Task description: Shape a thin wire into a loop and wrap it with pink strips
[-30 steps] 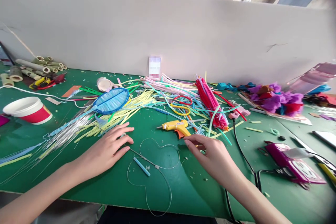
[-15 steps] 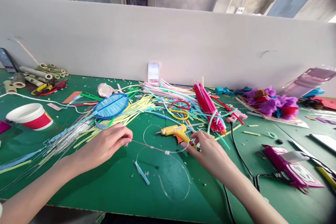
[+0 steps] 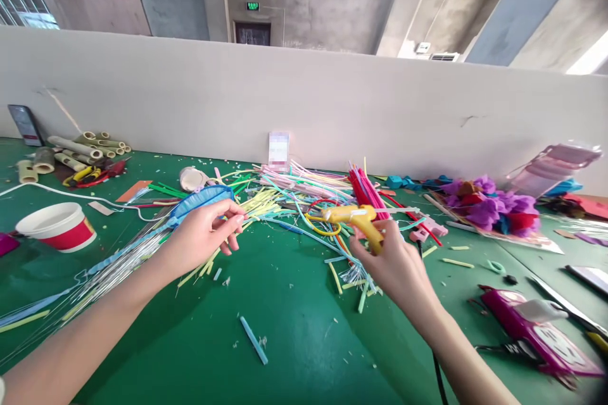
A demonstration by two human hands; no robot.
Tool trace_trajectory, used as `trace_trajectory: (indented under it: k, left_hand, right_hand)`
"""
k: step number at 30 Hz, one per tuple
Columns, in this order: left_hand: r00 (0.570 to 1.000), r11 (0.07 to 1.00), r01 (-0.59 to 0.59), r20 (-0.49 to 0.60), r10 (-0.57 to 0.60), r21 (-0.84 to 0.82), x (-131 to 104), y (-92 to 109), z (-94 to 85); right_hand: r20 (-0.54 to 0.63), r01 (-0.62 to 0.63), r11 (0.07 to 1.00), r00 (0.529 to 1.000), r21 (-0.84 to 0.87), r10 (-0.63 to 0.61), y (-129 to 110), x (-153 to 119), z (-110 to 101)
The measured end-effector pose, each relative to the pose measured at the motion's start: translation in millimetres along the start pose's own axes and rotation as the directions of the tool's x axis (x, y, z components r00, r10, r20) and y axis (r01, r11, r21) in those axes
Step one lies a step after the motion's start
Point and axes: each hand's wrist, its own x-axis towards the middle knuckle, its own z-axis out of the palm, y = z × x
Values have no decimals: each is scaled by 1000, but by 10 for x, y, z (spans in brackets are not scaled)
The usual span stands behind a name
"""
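My right hand point(image 3: 392, 259) is wrapped round the handle of a yellow glue gun point(image 3: 354, 215), held above the table with its nozzle pointing left. My left hand point(image 3: 213, 231) is raised beside the blue oval piece point(image 3: 202, 199), its fingers curled with thumb and fingertips close together; whatever they pinch is too small to make out. A short blue strip point(image 3: 253, 340) lies on the green table point(image 3: 294, 367) below the hands. Behind them spreads a pile of pink, yellow and blue pipe cleaners point(image 3: 304, 180).
A paper cup point(image 3: 59, 228), bamboo pieces point(image 3: 78, 149) and pliers point(image 3: 95, 174) are at left. On the right are purple flowers point(image 3: 489, 202), a magenta power strip point(image 3: 536, 329) and a black cable point(image 3: 439, 376). A white partition point(image 3: 304, 101) stands behind.
My right hand has taken hold of the glue gun and lifted it off the table. The thin wire loop between the hands no longer shows. The view has tilted up slightly.
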Motion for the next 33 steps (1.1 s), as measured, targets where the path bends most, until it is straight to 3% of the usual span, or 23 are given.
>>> trace_trajectory:
  k: [4,6,10,13,17,33]
  left_hand:
    - [992,941,115,84,-93,-319,30,54,112]
    - [978,886,189,158,-133,-423,25,40,235]
    - [956,782,281,238,-174,-557,6,-38,505]
    - [948,737,301,272,-163,-606,-10,-99,624]
    - [935,711,329,322,-152,-621,-23,-158,647]
    - [904,630,410,388,-183,-659,-37,-180,714]
  right_hand:
    - [-284,-96,979,958,-182,41,72,214,-254]
    - [-407,-103,980,913,-171,25,75,291,-321]
    - [-611,43,998,789,-51,-65,-46,275,-273]
    - [-592,184,982,788,-40,-172,-170,161,-123]
    - [-506,217,972,830,-95,-235,-196,59,61]
    - [-490,378,920,785,-107,-379,-67,17,267]
